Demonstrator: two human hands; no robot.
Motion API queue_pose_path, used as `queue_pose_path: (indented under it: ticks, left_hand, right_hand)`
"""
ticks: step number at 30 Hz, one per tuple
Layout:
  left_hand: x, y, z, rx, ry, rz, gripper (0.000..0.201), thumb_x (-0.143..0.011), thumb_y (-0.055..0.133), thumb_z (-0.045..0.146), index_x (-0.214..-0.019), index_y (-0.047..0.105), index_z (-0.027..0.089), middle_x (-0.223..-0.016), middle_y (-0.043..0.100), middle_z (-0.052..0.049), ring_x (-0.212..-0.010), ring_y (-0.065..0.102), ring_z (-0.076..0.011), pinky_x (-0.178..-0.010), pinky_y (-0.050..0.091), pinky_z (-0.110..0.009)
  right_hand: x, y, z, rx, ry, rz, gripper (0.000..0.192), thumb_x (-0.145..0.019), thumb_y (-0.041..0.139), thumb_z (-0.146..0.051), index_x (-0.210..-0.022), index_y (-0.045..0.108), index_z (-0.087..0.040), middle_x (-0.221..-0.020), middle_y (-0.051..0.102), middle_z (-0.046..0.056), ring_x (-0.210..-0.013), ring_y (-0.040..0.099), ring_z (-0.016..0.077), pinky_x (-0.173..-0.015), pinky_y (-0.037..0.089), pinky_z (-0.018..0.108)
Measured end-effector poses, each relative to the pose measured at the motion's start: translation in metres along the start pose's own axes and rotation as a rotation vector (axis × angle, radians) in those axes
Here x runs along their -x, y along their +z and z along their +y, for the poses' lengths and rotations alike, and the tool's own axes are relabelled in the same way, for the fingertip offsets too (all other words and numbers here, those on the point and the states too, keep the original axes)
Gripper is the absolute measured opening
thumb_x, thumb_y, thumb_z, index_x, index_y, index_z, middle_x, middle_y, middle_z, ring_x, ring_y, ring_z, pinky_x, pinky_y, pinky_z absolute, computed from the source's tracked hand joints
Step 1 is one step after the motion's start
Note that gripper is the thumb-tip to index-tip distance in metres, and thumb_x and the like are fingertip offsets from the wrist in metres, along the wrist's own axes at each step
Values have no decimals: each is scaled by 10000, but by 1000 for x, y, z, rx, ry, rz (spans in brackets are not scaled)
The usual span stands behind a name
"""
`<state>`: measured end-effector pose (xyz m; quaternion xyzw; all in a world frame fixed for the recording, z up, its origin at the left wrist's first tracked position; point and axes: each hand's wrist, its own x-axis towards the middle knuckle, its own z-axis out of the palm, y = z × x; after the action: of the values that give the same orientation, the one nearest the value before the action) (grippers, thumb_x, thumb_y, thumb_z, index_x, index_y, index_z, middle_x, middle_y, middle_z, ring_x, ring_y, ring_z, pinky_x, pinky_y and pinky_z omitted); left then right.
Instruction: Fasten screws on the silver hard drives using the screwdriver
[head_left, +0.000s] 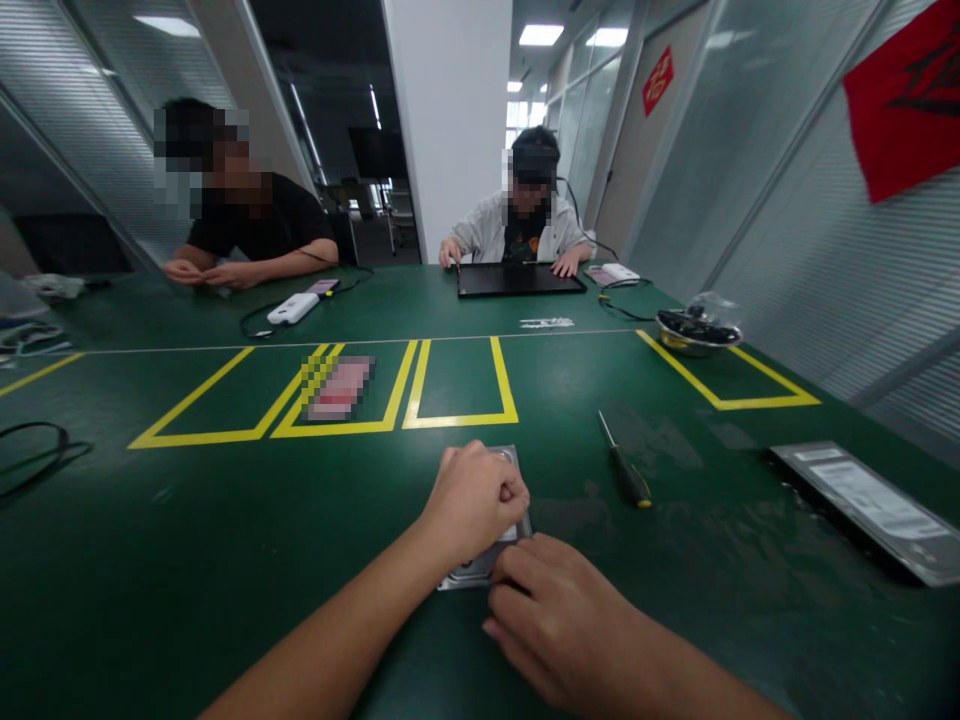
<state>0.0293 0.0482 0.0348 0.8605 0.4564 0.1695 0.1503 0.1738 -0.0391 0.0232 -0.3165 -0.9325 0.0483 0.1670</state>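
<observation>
A silver hard drive lies flat on the green table, largely covered by my hands. My left hand is closed above its middle, with fingers curled and thumb against the index finger; whatever they may pinch is hidden. At the drive's near right edge, my right hand has its fingers bent inward and drawn together, the tips by the drive. I cannot make out anything small between them. To the right lies a screwdriver with a dark, yellow-tipped handle, its shaft pointing away from me.
A larger silver drive-like unit with a white label lies far right. Yellow tape frames mark the table; one holds a blurred pink item. A metal bowl stands back right. Two people sit opposite, one touching a black panel.
</observation>
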Motion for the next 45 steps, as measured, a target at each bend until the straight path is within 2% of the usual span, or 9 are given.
queue_pose_path:
  ticks: [11,16,20,22,27,31,34,39,45]
  left_hand:
    - [15,-9,-7,62,-35,35,102,-823,700,221,-740,744,262,-754,707,25,-832,571,-216,-771,358,-355]
    - [33,-11,-9,78,44,34,113,-885,629,209,-862,736,234,-904,719,-6,-910,603,-210,-841,398,-346]
    - [46,-10,-9,50,102,53,158,-947,563,251,-981,716,237,-1008,717,-23,-994,606,-219,-879,388,-364]
    - [51,-10,-8,34,143,51,184,-969,533,266,-1039,702,243,-1041,717,-24,-1014,609,-215,-900,373,-375]
    - [60,-9,-6,-22,222,44,215,-978,513,281,-1111,677,244,-1060,720,-35,-1073,598,-233,-956,322,-413]
    - [64,-6,-6,-17,224,53,225,-979,504,293,-1122,672,247,-1065,719,-33,-1061,607,-230,-953,314,-415]
    - [64,-5,-6,-7,212,61,220,-977,506,295,-1115,674,253,-1065,720,-25,-1055,613,-227,-946,314,-414]
    - [64,-2,-6,2,200,87,225,-984,495,294,-1115,674,254,-1084,723,-25,-1058,619,-229,-945,307,-420]
    - [64,1,-9,12,215,104,212,-972,515,286,-1108,675,254,-1064,727,-13,-1043,628,-228,-937,307,-425]
  right_hand:
    - [1,-1,2,-43,14,-16,142,-923,517,-198,-834,622,-164,-840,623,41,-784,556,164,-716,426,312]
    - [1,1,3,0,20,93,158,-920,505,-179,-805,611,-164,-801,611,40,-745,535,164,-699,406,316]
    - [2,-6,16,70,201,273,212,-933,446,-162,-774,586,-164,-779,586,54,-721,502,171,-672,380,316]
    - [2,-12,27,129,341,297,231,-950,429,-180,-773,576,-163,-767,565,58,-727,506,178,-681,388,319]
    - [7,-25,55,381,665,97,89,-923,509,-206,-946,580,-159,-894,581,91,-837,570,233,-719,440,347]
    - [14,-34,73,540,882,-75,173,-910,535,-261,-1046,558,-156,-986,576,132,-896,592,290,-664,461,362]
    - [18,-40,82,509,1020,-186,221,-927,501,-294,-1103,535,-165,-1066,560,154,-973,598,341,-642,465,370]
    - [22,-42,92,393,1125,-271,244,-939,456,-286,-1145,498,-162,-1085,572,169,-945,644,356,-643,468,389]
    - [24,-39,97,343,1135,-218,247,-960,360,-247,-1155,484,-163,-1015,620,153,-826,679,309,-620,470,387]
